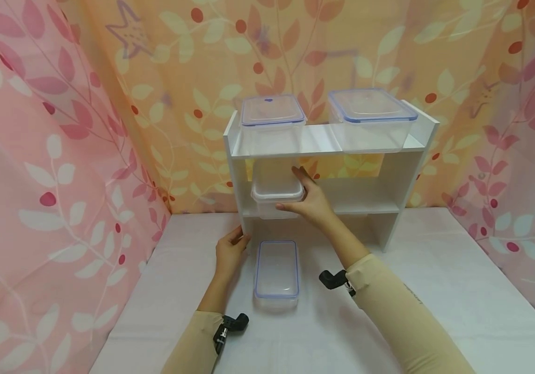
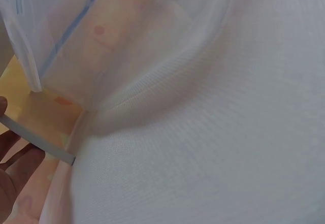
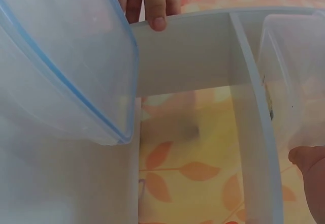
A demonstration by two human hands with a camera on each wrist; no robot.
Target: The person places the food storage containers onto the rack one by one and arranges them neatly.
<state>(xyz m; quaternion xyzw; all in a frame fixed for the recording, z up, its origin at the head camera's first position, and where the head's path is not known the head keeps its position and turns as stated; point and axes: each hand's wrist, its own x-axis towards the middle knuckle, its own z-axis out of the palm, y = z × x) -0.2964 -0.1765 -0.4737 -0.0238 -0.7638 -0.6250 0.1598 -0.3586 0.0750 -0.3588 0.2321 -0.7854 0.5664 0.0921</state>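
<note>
My right hand (image 1: 311, 202) grips a clear food container with a frosted lid (image 1: 278, 187) at its right side, thumb low at the front and fingers over the lid's edge. That container is at the left end of the middle tier of a white shelf unit (image 1: 361, 196). In the right wrist view the thumb presses the container's wall (image 3: 289, 82). My left hand (image 1: 231, 254) pinches the front edge of the unit's left side panel (image 2: 43, 141) low down, thumb on one face and fingers on the other.
A clear container with a blue-edged lid (image 1: 277, 272) lies on the white-covered table (image 1: 164, 311) before the unit. Two larger blue-rimmed containers, one left (image 1: 273, 117) and one right (image 1: 372, 111), stand on the top tier. A patterned curtain (image 1: 192, 62) hangs close behind.
</note>
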